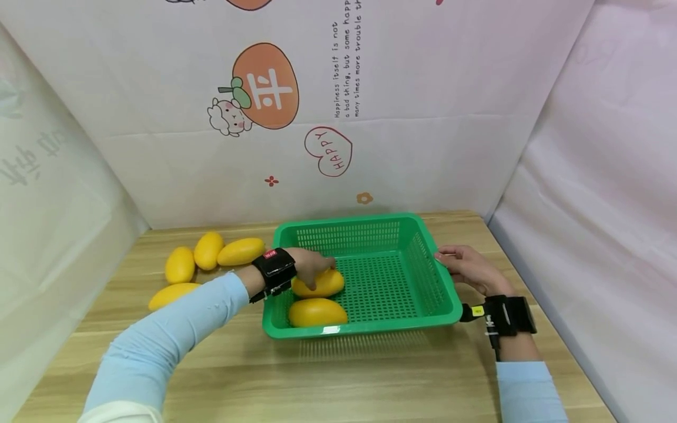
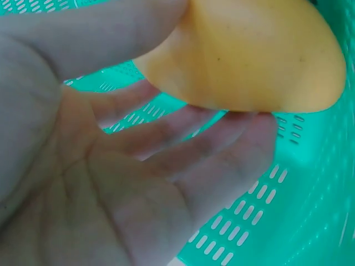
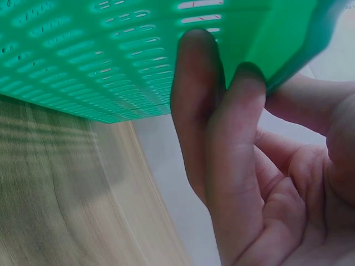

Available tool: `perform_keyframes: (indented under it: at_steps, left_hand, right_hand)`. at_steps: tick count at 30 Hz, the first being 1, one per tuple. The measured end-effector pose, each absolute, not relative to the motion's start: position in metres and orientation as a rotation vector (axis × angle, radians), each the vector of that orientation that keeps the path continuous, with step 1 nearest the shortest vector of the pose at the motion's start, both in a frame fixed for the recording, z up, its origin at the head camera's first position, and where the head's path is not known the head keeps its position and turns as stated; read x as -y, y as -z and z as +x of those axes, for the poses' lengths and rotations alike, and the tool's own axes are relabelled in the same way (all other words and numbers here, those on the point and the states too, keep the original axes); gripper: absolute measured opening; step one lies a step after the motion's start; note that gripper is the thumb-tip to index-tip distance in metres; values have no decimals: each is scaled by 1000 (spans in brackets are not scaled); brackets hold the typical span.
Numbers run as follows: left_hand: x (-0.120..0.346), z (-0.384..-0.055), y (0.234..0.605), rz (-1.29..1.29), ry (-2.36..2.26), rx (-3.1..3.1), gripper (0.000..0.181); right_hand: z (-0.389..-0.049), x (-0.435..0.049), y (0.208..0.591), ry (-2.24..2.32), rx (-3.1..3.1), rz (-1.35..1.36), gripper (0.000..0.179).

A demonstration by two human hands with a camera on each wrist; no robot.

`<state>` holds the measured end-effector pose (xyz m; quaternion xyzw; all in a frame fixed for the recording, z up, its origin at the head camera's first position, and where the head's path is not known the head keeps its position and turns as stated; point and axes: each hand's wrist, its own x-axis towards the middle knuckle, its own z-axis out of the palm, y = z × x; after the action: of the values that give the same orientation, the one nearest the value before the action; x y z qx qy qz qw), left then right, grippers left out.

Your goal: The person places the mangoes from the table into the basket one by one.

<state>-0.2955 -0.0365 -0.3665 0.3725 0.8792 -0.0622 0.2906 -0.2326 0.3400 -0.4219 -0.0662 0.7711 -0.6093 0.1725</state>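
Inside the left part of a green plastic basket (image 1: 402, 322), my left hand (image 1: 311, 264) grips a yellow mango (image 1: 329, 284). In the left wrist view the thumb lies on one side of that mango (image 2: 260, 55) and the fingertips touch its other side. A second mango (image 1: 317, 312) lies in the basket just nearer to me. On the right side, my right hand (image 1: 471, 269) pinches the basket's rim. The right wrist view shows two fingers against the basket's slotted outer wall (image 3: 138, 61) and the thumb at the rim.
Left of the basket, several mangoes (image 1: 240, 251) lie on the wooden table (image 1: 238, 376). One of them is partly hidden by the left sleeve (image 1: 195, 317). A printed white cloth (image 1: 423, 117) stands behind, with white cloth at both sides.
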Motion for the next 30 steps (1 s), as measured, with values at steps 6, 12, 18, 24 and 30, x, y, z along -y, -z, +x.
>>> perform_keyframes:
  at_steps: [6, 12, 18, 24, 30]
  left_hand:
    - [39, -293, 363, 977, 172, -2326, 61]
    - [50, -293, 346, 1031, 47, -2364, 62]
    - [87, -290, 313, 1207, -257, -2482, 60]
    - [139, -282, 300, 1206, -467, -2631, 60]
    - [180, -270, 305, 1100, -533, -2755, 55]
  right_hand:
    - [-233, -339, 417, 1720, -2197, -194, 56]
    - [-231, -338, 419, 1704, -2203, -199, 57]
    - [-230, -339, 418, 1714, -2201, -202, 56]
    - [-231, -339, 416, 1716, -2193, -212, 59]
    - [-229, -339, 417, 1725, -2171, -217, 59]
